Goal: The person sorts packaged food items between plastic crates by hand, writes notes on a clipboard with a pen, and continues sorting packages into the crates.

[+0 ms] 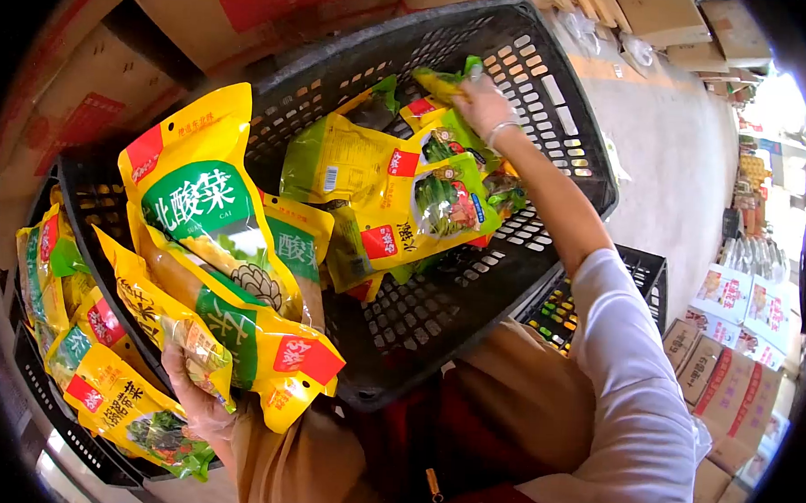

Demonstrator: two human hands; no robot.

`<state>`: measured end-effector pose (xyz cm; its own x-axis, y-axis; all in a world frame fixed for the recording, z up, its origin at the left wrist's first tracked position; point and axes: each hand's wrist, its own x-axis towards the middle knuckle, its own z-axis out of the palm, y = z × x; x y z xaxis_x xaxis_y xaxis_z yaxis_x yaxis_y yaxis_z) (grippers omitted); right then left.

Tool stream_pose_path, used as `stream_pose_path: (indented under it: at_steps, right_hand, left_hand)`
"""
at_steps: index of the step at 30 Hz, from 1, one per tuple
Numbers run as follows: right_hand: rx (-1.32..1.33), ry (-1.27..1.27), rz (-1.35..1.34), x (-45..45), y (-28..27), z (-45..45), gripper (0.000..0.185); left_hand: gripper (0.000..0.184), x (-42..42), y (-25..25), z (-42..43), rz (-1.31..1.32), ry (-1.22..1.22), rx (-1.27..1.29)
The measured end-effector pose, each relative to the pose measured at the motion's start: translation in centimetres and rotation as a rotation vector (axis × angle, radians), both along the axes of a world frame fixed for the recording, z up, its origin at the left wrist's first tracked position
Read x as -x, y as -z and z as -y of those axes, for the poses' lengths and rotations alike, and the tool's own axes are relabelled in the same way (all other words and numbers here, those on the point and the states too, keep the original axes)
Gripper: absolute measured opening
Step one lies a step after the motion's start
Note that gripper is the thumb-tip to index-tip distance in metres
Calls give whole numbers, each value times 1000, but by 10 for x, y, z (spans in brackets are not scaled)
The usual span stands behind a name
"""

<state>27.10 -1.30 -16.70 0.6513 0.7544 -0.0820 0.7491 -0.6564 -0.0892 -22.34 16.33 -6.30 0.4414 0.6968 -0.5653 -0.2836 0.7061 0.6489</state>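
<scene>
A black plastic crate [390, 336] lies in front of me with several yellow and green pickled vegetable packets in it. At its far end my right hand [486, 107], in a thin clear glove, is closed on a yellow-green packet [439, 82]. Below that hand, more packets [357, 160] lie overlapping. My left hand [197, 395] is at the near left rim, its fingers closed on a small yellow packet [202, 355]. Beside it, large packets with green labels [203, 202] lean in the crate's left end; another [264, 349] lies tilted over them.
A second black crate [89, 445] at the left holds more yellow packets [113, 392]. Another crate [640, 271] stands behind my right arm. Cardboard boxes [86, 103] are stacked at the upper left, and more cartons [730, 392] at the right. Grey floor [665, 128] runs beyond the crate.
</scene>
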Motion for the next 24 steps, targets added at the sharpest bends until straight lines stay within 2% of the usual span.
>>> stream_pose_path:
  at_steps: [1,2,3,4,5,6,7,8,9,10,11,12,14,15,16,17,19,20,22,23,24]
  right_hand:
    - [-58,150,-7,3,-13,4,35]
    - [-155,177,23,-4,-18,16,36]
    - [-251,205,53,-11,-23,28,38]
    - [-345,312,-135,-5,-42,31,38]
    - [-437,422,-322,4,-64,38,39]
    - [-443,402,-358,12,-76,45,38]
    - [-445,396,-388,39,-111,37,37]
    - [-257,387,-463,53,-132,35,37]
    - [-337,273,-730,65,-131,43,42]
    - [-177,56,-791,80,-156,37,47]
    - [-299,-83,-1115,97,-168,29,50]
    - [-177,-43,-1158,93,-163,29,50]
    - [-43,33,-936,67,-131,30,55]
    - [-31,67,-674,47,-102,31,60]
    - [69,101,-424,24,-75,34,70]
    - [120,93,-355,14,-64,33,81]
    - [163,-141,-149,-17,-5,43,89]
    - [156,-138,-156,-14,2,37,89]
    - [460,-178,-68,-1,12,17,83]
    - [459,-180,-72,1,10,9,83]
    - [590,-131,-156,4,-2,-2,74]
  left_hand:
    - [43,-4,-4,-2,98,-68,176]
    - [43,-1,0,-1,103,-68,177]
    - [42,5,8,1,-49,43,-132]
    - [41,8,11,2,-202,157,-440]
    - [41,9,10,2,-194,163,-435]
    - [41,7,8,1,-155,175,-409]
    - [41,5,7,1,-113,187,-385]
    - [43,5,9,3,-153,280,-595]
    - [43,1,6,6,-140,287,-597]
    - [45,-4,1,10,-164,237,-587]
    - [48,-7,-2,12,-190,187,-576]
    - [57,-7,-1,12,-254,307,-860]
    - [60,-5,-2,8,-310,337,-908]
    - [64,-4,-2,7,-377,364,-952]
    - [64,-3,0,7,-381,360,-953]
    - [66,-2,2,7,-343,358,-954]
    - [67,-4,-1,4,-314,368,-961]
    - [67,-10,-8,3,-265,210,-584]
    - [66,-13,-9,8,-217,47,-205]
    - [66,-10,-3,12,-280,161,-549]
    - [65,-7,1,14,-336,280,-897]
